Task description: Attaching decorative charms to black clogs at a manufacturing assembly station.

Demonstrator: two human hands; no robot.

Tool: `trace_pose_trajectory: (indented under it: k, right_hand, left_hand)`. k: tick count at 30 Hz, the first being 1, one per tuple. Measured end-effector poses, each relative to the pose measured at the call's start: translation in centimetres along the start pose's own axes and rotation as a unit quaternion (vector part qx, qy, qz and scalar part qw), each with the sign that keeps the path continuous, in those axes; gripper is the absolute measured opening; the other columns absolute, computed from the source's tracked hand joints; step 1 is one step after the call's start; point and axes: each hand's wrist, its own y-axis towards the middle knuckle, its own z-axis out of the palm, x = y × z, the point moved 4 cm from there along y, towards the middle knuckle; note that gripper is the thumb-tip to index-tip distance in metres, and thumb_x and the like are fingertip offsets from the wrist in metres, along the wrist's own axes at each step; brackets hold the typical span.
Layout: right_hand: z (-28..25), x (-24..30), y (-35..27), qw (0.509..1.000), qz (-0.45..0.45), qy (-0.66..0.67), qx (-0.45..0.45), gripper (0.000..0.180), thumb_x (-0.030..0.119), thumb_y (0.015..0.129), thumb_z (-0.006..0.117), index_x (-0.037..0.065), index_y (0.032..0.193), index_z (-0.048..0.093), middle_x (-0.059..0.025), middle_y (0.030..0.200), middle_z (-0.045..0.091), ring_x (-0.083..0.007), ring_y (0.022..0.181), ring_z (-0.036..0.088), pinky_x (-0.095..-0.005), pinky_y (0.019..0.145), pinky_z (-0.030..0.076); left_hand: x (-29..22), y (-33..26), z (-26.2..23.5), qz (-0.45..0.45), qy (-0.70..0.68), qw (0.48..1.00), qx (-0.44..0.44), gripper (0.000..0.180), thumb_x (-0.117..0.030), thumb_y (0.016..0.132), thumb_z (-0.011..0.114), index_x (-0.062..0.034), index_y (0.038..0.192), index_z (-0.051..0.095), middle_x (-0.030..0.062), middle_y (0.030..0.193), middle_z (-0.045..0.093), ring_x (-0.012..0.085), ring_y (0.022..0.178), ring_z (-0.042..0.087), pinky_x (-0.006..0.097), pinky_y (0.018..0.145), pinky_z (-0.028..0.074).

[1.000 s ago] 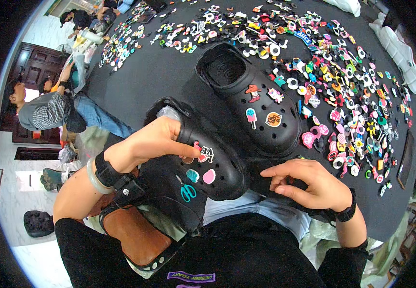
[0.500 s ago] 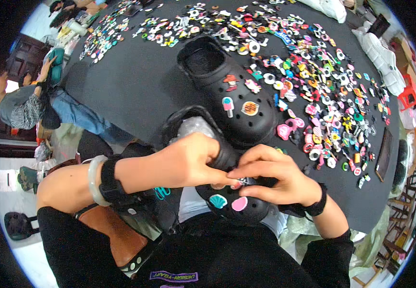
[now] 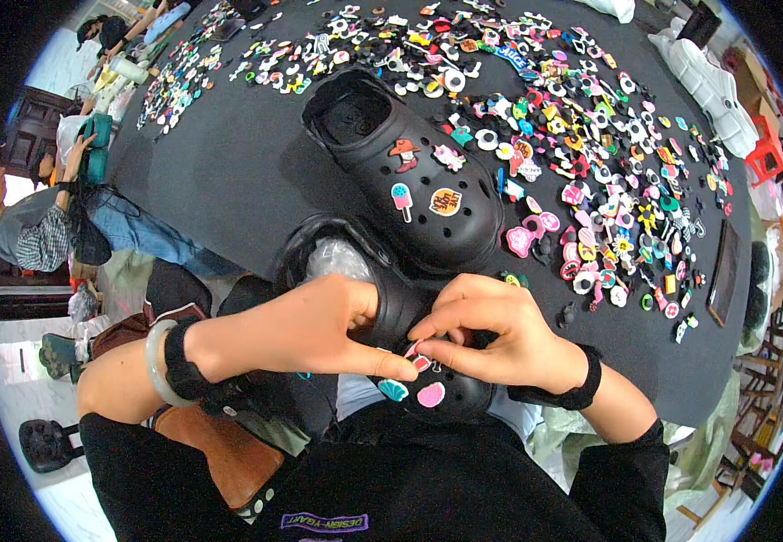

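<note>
A black clog [image 3: 459, 402] with plastic packing in its heel opening is tilted before my body. My left hand [image 3: 319, 325] grips its side, thumb stretched over the toe. The thumb and forefinger of my right hand [image 3: 500, 339] pinch a small red-and-pink shoe charm [image 3: 421, 362] at the clog's top. A teal shell charm [image 3: 392, 389] and a pink charm [image 3: 430, 395] sit on the toe. Beyond my hands, another black clog [image 3: 468, 244] lies on the table with a boot, a unicorn-like, an ice-pop and a round orange charm on it.
Loose colourful charms [image 3: 581, 190] spread over the dark table [image 3: 220, 172], mostly far and right. A dark flat strip [image 3: 725, 274] lies at the right edge. White wrapped bundles [image 3: 708, 86] and a red stool [image 3: 764, 154] stand beyond. Another person [image 3: 53, 226] is at the left.
My fingers have drawn apart a little over the clog, and a red-and-pink charm now shows at my right fingertips. Both clogs appear slightly farther left in view.
</note>
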Motion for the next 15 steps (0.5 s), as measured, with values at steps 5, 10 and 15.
trace_pose_trajectory:
  k: [5,10,15]
  right_hand:
    - [0.30,0.37,-0.11,1.000,-0.014,-0.006,-0.006,0.012,0.003,0.078,0.072,0.006,0.090,0.071,-0.0051,0.078,0.057,-0.0141,0.060,0.055,-0.0276,0.053,0.044]
    - [0.24,0.34,-0.02,1.000,-0.026,-0.006,-0.005,0.011,0.004,0.078,0.071,0.006,0.089,0.070,-0.0055,0.077,0.057,-0.0153,0.060,0.055,-0.0284,0.054,0.044]
    - [0.18,0.36,0.05,1.000,-0.010,0.015,0.009,0.009,0.005,0.078,0.071,0.005,0.087,0.069,-0.0058,0.075,0.055,-0.0169,0.059,0.054,-0.0290,0.053,0.044]
  left_hand:
    - [0.15,-0.20,-0.03,-0.049,-0.035,0.998,0.031,0.033,-0.020,0.083,0.074,0.0047,0.103,0.066,0.0056,0.090,0.070,0.0059,0.083,0.060,0.025,0.074,0.049]
    - [0.27,-0.22,-0.07,-0.032,0.052,0.998,0.009,0.028,-0.020,0.086,0.071,0.0041,0.099,0.068,0.0058,0.085,0.070,0.0069,0.079,0.061,0.025,0.070,0.049]
    - [0.12,-0.33,0.04,-0.055,0.019,0.998,-0.007,0.026,-0.022,0.087,0.069,0.0039,0.091,0.069,0.0062,0.082,0.070,0.0080,0.075,0.062,0.025,0.067,0.049]
